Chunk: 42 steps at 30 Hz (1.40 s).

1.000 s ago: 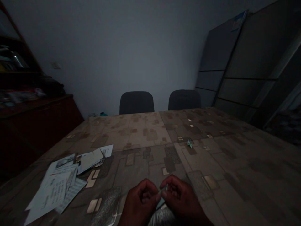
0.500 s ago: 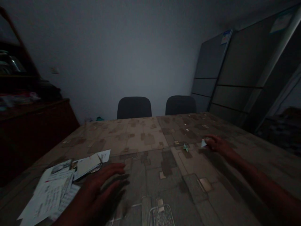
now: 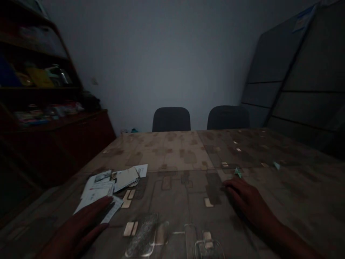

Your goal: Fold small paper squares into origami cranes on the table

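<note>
Loose papers [image 3: 94,192] and a stack of cards [image 3: 126,178] lie on the left of the patterned table [image 3: 175,158]. My left hand [image 3: 83,223] is over the near edge of the papers, thumb and fingers apart, holding nothing. On the right, my right hand [image 3: 246,198] is low over the table, its fingers bent and nothing visible in them. Just beyond its knuckles stands a small green folded paper [image 3: 237,172]. A small pale folded paper [image 3: 276,165] rests farther right, touched by neither hand.
Two dark chairs [image 3: 171,119] stand behind the far table edge. A wooden cabinet [image 3: 81,133] with filled shelves is at the left, and a tall grey cabinet [image 3: 265,72] is at the right.
My right hand has let go of the pale folded paper and come back nearer, to the near side of the green one. My left hand is now over the papers. The view has turned left.
</note>
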Available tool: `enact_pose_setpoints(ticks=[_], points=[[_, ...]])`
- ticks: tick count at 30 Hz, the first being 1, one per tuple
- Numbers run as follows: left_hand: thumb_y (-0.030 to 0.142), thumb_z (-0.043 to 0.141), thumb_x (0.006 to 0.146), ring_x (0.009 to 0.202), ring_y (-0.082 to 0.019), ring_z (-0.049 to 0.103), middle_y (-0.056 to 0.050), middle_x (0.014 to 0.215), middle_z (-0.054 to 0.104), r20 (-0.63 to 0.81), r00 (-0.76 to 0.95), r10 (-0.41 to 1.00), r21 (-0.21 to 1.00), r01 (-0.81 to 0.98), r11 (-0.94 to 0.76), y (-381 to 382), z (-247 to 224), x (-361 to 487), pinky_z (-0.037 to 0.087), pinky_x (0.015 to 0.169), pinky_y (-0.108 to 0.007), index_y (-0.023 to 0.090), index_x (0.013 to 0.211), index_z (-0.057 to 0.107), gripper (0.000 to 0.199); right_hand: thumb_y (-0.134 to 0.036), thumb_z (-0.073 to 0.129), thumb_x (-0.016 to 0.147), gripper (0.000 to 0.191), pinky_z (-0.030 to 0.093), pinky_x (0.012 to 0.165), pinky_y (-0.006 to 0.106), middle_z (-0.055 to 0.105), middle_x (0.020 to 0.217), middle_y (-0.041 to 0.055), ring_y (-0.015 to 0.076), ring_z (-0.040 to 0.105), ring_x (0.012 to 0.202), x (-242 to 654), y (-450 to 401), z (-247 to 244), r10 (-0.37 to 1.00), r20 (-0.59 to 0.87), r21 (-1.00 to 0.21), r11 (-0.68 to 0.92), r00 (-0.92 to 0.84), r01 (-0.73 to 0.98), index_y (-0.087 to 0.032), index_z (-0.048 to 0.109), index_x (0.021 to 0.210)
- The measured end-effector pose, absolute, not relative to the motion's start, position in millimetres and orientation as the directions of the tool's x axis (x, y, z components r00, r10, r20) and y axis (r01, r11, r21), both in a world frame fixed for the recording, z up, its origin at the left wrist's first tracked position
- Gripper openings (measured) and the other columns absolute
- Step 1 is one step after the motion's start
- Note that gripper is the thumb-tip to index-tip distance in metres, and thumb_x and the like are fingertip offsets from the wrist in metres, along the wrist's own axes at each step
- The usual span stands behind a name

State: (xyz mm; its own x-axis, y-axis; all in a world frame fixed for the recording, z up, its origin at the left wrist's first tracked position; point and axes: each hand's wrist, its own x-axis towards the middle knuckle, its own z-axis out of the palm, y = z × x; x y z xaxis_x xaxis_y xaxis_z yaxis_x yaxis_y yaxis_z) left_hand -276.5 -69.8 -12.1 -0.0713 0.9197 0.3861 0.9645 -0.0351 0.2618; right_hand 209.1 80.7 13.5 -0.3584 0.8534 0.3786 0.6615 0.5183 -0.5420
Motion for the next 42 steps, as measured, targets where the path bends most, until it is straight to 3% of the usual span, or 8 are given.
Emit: enact_pose_setpoints(ticks=[3,8,14,21,24,29,36,42], points=[[0.046,0.054,0.082,0.101,-0.03,0.069,-0.006,0.118,0.07,0.274,-0.063,0.96,0.252,0.968,-0.008,-69.7,15.2,-258.9,0.054,0.089,-0.038,0.029,0.115,0.069,0.04,-0.019,0.043,0.091,0.023,0.05,0.078,0.036,0.067,0.094,0.008,0.0225,0.063,0.087,175.5,62.4,17.7,0.775,0.345,-0.564,0.622,-0.529,0.544,-0.02,0.065,0.097],[0.048,0.062,0.079,0.118,-0.03,0.057,-0.005,0.134,0.057,0.259,0.032,0.965,0.16,0.984,-0.075,-83.0,25.4,-253.8,0.048,0.097,-0.039,0.03,0.123,0.063,0.048,-0.015,0.043,0.092,0.02,0.05,0.078,0.034,0.065,0.094,0.0059,0.0205,0.062,0.087,146.2,50.3,5.6,0.678,0.334,-0.596,0.69,-0.654,0.411,-0.023,0.061,0.097],[0.04,0.056,0.085,0.106,-0.029,0.067,-0.007,0.118,0.07,0.22,0.048,0.974,0.104,0.992,-0.072,-83.3,18.6,-250.3,0.052,0.093,-0.037,0.028,0.114,0.07,0.034,-0.011,0.043,0.089,0.022,0.051,0.074,0.032,0.065,0.09,0.0055,0.0206,0.063,0.083,139.4,46.3,-4.8,0.618,0.365,-0.611,0.723,-0.697,0.322,-0.024,0.06,0.096],[0.033,0.057,0.087,0.125,-0.026,0.052,-0.006,0.137,0.057,0.401,-0.019,0.916,0.359,0.923,-0.138,-54.2,31.5,-263.8,0.038,0.106,-0.041,0.028,0.126,0.059,0.039,-0.012,0.043,0.091,0.022,0.05,0.076,0.033,0.065,0.092,0.0055,0.0201,0.063,0.085,138.8,49.4,-7.2,0.616,0.341,-0.626,0.712,-0.71,0.318,-0.025,0.06,0.098],[0.034,0.067,0.077,0.129,-0.03,0.046,-0.009,0.137,0.056,0.314,-0.029,0.949,0.475,0.87,-0.131,-19.0,40.6,-254.0,0.032,0.109,-0.044,0.024,0.118,0.065,0.042,-0.011,0.043,0.089,0.022,0.051,0.072,0.031,0.065,0.088,0.005,0.0194,0.063,0.08,132.5,47.4,-9.1,0.602,0.356,-0.62,0.724,-0.714,0.301,-0.024,0.061,0.095],[0.031,0.073,0.067,0.1,-0.038,0.066,-0.01,0.102,0.077,0.26,-0.094,0.961,0.561,0.825,-0.071,22.1,37.7,-244.5,0.043,0.096,-0.049,0.025,0.088,0.077,0.022,-0.008,0.046,0.085,0.023,0.052,0.067,0.03,0.067,0.083,0.0056,0.0194,0.064,0.075,131.5,44.1,-9.5,0.55,0.43,-0.573,0.779,-0.716,0.254,-0.023,0.061,0.094],[0.027,0.076,0.064,0.099,-0.038,0.067,-0.011,0.104,0.076,0.242,-0.111,0.964,0.666,0.741,-0.082,15.7,33.8,-259.8,0.047,0.09,-0.044,0.026,0.093,0.078,0.028,-0.007,0.045,0.085,0.025,0.052,0.063,0.028,0.067,0.082,0.0045,0.0179,0.064,0.072,129.5,47.5,-15.5,0.562,0.449,-0.588,0.771,-0.694,0.244,-0.023,0.062,0.094],[0.028,0.066,0.074,0.074,-0.031,0.07,-0.009,0.084,0.079,0.287,-0.171,0.943,0.706,0.703,-0.087,17.3,47.8,-256.2,0.049,0.069,-0.036,0.024,0.089,0.079,0.02,-0.009,0.044,0.087,0.023,0.052,0.065,0.028,0.066,0.083,0.0048,0.0184,0.064,0.074,129.0,47.1,-16.6,0.585,0.414,-0.617,0.744,-0.697,0.258,-0.023,0.061,0.093]])
